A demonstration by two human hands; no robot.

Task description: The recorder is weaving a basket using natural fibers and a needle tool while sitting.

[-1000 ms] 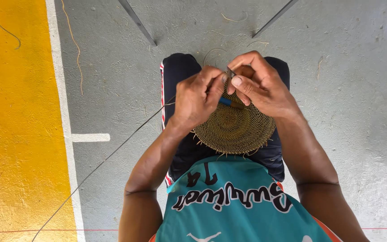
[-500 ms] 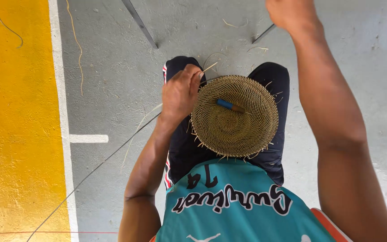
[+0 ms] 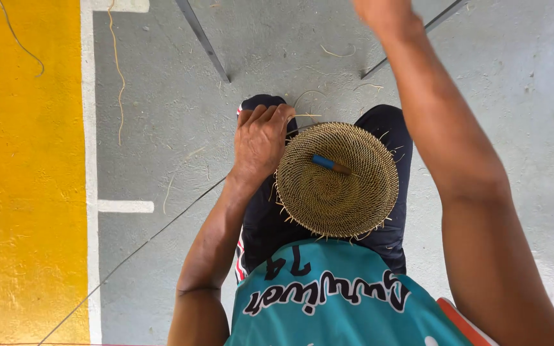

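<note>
A round coiled woven disc (image 3: pixel 338 182) of tan fibre lies on my lap, over dark trousers. A small blue-handled tool (image 3: pixel 330 164) rests on its upper part. My left hand (image 3: pixel 261 141) grips the disc's left edge with curled fingers. My right hand (image 3: pixel 383 14) is raised high at the top of the view, partly cut off by the frame; its forearm crosses the right side. Whether it holds a fibre strand cannot be seen.
Grey concrete floor with a yellow painted band (image 3: pixel 24 192) and white lines at the left. Loose fibre strands (image 3: pixel 118 70) lie scattered about. Two thin metal legs (image 3: pixel 203 41) stand ahead. A long thin strand (image 3: pixel 142 240) runs diagonally to the lower left.
My right hand left the disc's edge and rose up and away to the top of the view. The blue tool now lies uncovered on the disc. My left hand stays on the edge.
</note>
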